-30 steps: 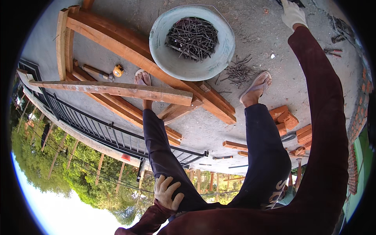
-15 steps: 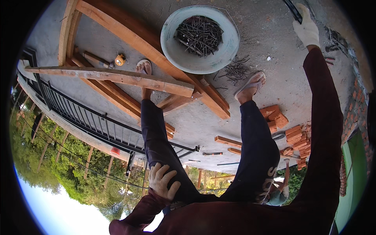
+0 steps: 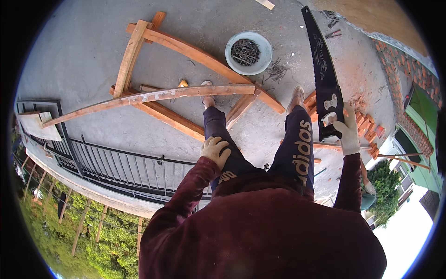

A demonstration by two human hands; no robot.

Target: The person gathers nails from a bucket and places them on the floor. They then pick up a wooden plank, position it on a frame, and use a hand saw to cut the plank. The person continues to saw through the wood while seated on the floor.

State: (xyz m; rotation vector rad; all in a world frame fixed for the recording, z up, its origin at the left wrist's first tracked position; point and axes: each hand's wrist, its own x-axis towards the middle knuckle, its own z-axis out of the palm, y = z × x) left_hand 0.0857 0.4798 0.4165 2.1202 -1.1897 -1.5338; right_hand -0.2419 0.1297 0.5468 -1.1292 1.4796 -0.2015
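In my gloved right hand (image 3: 347, 131), fingers closed round the handle, a long hand saw (image 3: 323, 65) with a dark toothed blade stands raised at my right, its tip toward the top of the picture. My gloved left hand (image 3: 215, 151) rests with fingers apart on my left thigh, holding nothing. Between and beyond my sandalled feet lie crossed timber beams (image 3: 197, 55), with a long weathered board (image 3: 158, 96) across them. A pale round bucket (image 3: 265, 53) holds many nails (image 3: 244, 51), and more loose nails (image 3: 275, 69) lie beside it. A yellow tape measure (image 3: 183, 83) is partly behind the board.
A black metal railing (image 3: 121, 158) runs along the lower left, trees beyond it. Brick pieces (image 3: 367, 124) lie at right near a brick wall (image 3: 399, 65). Pliers (image 3: 333, 35) sit on the concrete floor (image 3: 79, 60). Another person (image 3: 368, 197) is partly visible at lower right.
My right hand has come down from the far top right to beside my right leg, lifting the saw into full view. The floor and beams appear smaller. My left hand remains on my thigh.
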